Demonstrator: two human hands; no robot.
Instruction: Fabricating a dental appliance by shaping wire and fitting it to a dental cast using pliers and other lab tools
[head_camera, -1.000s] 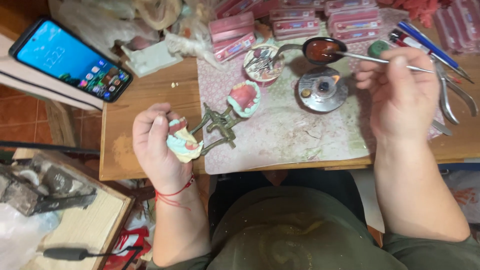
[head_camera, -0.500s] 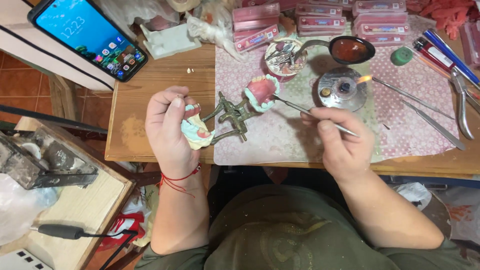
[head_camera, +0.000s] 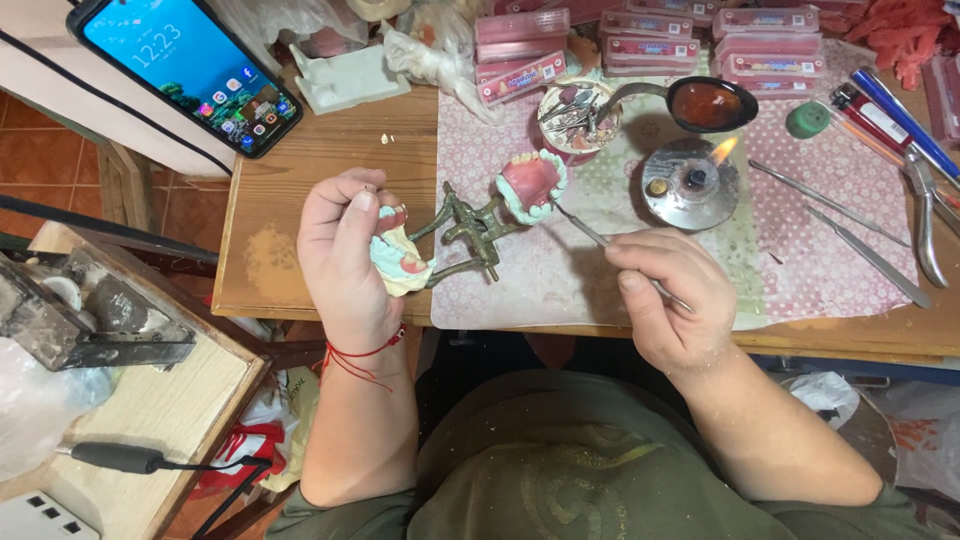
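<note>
1. The left hand (head_camera: 345, 262) is clenched in a grip around the lower plaster cast (head_camera: 400, 262) of a dental articulator (head_camera: 468, 228), thumb pressed on top, holding it over the front edge of the wooden desk (head_camera: 270, 215).
2. The articulator's brass-coloured frame opens out to the right, and its upper half carries a pink wax denture with pale teeth (head_camera: 530, 185), tipped up above the dotted pink mat (head_camera: 590, 270).
3. The right hand (head_camera: 668, 300) pinches a thin metal wax tool (head_camera: 600, 238) like a pen; the tool's tip touches the right edge of the pink denture.
4. Just behind the right hand a small spirit burner (head_camera: 690, 182) stands lit on the mat, its flame leaning right.
5. A spoon of dark melted wax (head_camera: 705, 104) lies behind the burner, its handle resting over a round cup of small instruments (head_camera: 575, 108).
6. Flat pink boxes (head_camera: 640, 30) are stacked along the desk's far edge.
7. Loose metal instruments (head_camera: 850, 235) and pliers (head_camera: 925, 215) lie on the right.
8. A smartphone (head_camera: 185, 65) with a lit screen rests at the upper left, off the desk.
</note>
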